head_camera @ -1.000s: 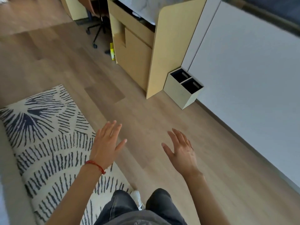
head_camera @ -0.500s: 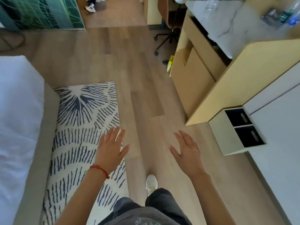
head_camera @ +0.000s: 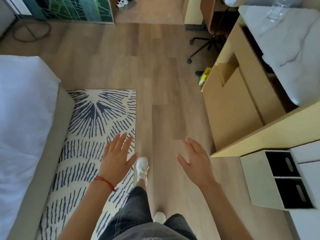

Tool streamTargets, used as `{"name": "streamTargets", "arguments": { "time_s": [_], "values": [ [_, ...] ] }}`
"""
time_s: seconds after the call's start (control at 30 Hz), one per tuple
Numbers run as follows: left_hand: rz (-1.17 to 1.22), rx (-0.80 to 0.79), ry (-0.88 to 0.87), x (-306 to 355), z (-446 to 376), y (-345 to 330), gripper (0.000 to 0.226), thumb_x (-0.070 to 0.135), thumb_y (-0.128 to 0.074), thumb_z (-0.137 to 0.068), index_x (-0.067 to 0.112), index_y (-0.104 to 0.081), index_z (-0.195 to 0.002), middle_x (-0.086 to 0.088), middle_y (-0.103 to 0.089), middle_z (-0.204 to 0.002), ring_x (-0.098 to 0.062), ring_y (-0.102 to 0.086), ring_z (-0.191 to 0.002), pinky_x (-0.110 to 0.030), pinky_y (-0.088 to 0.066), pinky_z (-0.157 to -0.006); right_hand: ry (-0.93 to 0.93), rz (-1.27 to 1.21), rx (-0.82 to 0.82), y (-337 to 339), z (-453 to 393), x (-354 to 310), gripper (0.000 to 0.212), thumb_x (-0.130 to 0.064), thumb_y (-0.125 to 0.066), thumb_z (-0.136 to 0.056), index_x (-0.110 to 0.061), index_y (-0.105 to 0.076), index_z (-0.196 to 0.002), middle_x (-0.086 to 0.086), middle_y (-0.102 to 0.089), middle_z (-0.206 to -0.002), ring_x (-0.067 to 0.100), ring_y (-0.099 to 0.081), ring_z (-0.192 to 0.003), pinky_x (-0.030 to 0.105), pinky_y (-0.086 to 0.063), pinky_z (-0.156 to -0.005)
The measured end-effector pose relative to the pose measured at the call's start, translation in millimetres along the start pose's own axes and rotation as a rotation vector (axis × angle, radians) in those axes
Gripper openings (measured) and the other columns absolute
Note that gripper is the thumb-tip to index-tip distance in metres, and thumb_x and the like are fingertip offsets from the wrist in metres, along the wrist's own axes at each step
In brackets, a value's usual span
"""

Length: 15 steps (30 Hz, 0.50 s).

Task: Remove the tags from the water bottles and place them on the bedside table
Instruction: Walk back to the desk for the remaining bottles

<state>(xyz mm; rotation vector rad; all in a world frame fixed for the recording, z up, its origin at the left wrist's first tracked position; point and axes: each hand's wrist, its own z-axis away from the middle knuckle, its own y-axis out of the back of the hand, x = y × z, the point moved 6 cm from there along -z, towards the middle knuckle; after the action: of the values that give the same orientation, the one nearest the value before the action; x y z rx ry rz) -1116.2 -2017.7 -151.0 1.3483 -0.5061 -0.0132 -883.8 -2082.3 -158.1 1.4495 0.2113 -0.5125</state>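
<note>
A pale two-compartment bin (head_camera: 256, 181) stood on the wood floor (head_camera: 155, 75) at about four o'clock, hard against a white wall panel; both its dark compartments each showed a slotted liner, and what lay inside could not be told. At one o'clock a light wooden cabinet (head_camera: 232, 108) carried a marble-look surface (head_camera: 290, 49), and on that surface, near the top edge of the frame, lay a clear plastic water bottle (head_camera: 275, 11), blurred, its tag not made out. A small yellow packet (head_camera: 205, 78) leaned at the cabinet's foot, just beside the black base of an office chair (head_camera: 206, 44).

The person's left hand (head_camera: 117, 158) hovered palm down at about seven o'clock over the edge of a black-and-white patterned rug (head_camera: 90, 129), its fingers (head_camera: 124, 141) straight and spread, holding nothing and touching nothing; a red bracelet (head_camera: 104, 181) circled the wrist. The right hand (head_camera: 195, 161) hung over the bare floor at about five o'clock, fingers extended and loosely apart, likewise empty. Between the two hands a white sneaker (head_camera: 142, 168) was planted forward on the floor, with dark trousers (head_camera: 136, 215) below it at six o'clock.

At nine o'clock a bed with white bedding (head_camera: 22, 110) ran along the rug's left side. A green patterned panel (head_camera: 78, 9) stood at eleven o'clock.
</note>
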Motion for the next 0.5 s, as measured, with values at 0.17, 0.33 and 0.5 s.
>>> {"name": "streamTargets", "arguments": {
  "time_s": [0.17,0.33,0.5],
  "values": [
    [0.022,-0.02,0.031,-33,-107,10,0.06,0.046,-0.038,-0.091,0.015,-0.028,-0.142,-0.009,-0.024,-0.152,-0.026,-0.015,-0.142,-0.045,-0.015,-0.116,0.009,0.024,-0.046,-7,-110,-9,0.053,-0.046,-0.041,-0.093,-0.021,-0.035,-0.139,-0.001,-0.03,-0.151,0.016,-0.026,-0.138,0.03,-0.022,-0.111],
    [-0.001,-0.013,0.001,-61,-212,54,0.074,0.061,-0.015,-0.087,0.013,-0.03,-0.141,-0.01,-0.026,-0.151,-0.028,-0.018,-0.141,-0.048,-0.017,-0.115,-0.008,-0.014,-0.04,5,-221,-39,0.054,-0.046,-0.041,-0.093,-0.019,-0.037,-0.139,0.002,-0.032,-0.15,0.018,-0.028,-0.138,0.03,-0.022,-0.111],
    [-0.052,-0.051,-0.062,-77,-305,81,0.092,0.07,0.002,-0.076,0.013,-0.027,-0.142,-0.011,-0.022,-0.153,-0.028,-0.014,-0.142,-0.047,-0.015,-0.116,0.014,-0.035,-0.018,16,-317,-64,0.053,-0.046,-0.042,-0.093,-0.018,-0.039,-0.138,0.004,-0.035,-0.149,0.021,-0.031,-0.136,0.034,-0.025,-0.111]
  ]
}}
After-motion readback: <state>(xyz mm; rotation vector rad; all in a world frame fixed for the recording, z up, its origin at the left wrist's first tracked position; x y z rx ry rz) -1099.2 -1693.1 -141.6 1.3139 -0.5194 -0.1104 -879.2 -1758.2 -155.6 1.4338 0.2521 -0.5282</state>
